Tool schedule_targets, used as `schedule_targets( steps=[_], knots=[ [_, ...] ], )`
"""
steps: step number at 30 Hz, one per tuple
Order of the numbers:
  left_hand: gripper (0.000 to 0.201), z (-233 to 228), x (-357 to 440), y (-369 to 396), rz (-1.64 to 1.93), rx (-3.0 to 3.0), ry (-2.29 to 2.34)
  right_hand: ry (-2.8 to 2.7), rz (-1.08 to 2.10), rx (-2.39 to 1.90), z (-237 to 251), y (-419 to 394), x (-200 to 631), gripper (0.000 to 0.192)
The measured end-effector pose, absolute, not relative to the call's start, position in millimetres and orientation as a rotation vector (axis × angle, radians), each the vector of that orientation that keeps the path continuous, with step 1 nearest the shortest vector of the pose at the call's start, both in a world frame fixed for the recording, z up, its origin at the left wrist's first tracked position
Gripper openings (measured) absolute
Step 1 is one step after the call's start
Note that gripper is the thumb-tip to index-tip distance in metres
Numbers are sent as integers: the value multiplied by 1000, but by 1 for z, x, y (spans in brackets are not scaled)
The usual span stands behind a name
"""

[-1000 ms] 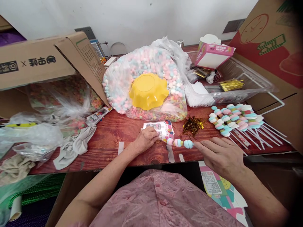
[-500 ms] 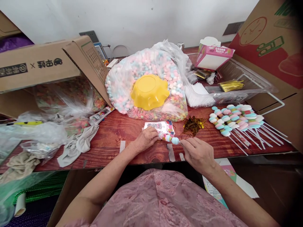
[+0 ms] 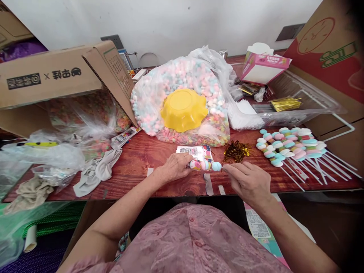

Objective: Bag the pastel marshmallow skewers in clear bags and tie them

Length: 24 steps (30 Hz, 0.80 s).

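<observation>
Between my hands lies a candy skewer (image 3: 217, 166), level just above the table edge, with blue marshmallow balls at its right end and a colourful printed part to the left. My left hand (image 3: 178, 167) is closed on its left end, and its fingers hide what lies inside them. At the blue end my right hand (image 3: 250, 182) pinches the thin tip; whether a tie is in the pinch is too small to tell. Printed cards (image 3: 193, 151) lie just behind the skewer. Beside them sits a heap of gold twist ties (image 3: 236, 151).
Finished marshmallow skewers (image 3: 295, 146) with white sticks lie to the right. A yellow bowl (image 3: 184, 110) rests upside down on a large candy bag (image 3: 150, 91). Behind stands a clear plastic tray (image 3: 313, 104); to the left are a cardboard box (image 3: 57, 72) and grey cloth gloves (image 3: 98, 170).
The whole view has shifted slightly, so things appear farther right. My right hand has moved a little to the right and up, still at the blue end. My left hand keeps its hold.
</observation>
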<state>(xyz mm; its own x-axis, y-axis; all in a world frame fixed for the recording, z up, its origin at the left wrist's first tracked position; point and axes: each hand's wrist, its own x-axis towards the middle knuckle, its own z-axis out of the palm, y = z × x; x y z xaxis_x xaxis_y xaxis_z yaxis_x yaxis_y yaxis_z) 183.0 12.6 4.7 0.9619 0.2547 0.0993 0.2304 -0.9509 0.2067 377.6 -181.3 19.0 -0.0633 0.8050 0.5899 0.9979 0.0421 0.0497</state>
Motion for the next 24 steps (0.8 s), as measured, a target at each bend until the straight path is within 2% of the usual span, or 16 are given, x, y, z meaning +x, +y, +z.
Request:
schedule_targets(
  steps=[11,13,17,24],
  knots=[
    [6,-1,182,3,271,2904,575,-1710,222,-1716,30,-176,371,20],
    [5,-1,181,3,328,2837,655,-1664,184,-1728,31,-179,370,19],
    [6,1,180,0,323,2766,691,-1750,-129,-1705,30,-184,367,13],
    [11,5,185,-11,134,2842,661,-2020,-560,-1738,40,-176,356,22]
  ],
)
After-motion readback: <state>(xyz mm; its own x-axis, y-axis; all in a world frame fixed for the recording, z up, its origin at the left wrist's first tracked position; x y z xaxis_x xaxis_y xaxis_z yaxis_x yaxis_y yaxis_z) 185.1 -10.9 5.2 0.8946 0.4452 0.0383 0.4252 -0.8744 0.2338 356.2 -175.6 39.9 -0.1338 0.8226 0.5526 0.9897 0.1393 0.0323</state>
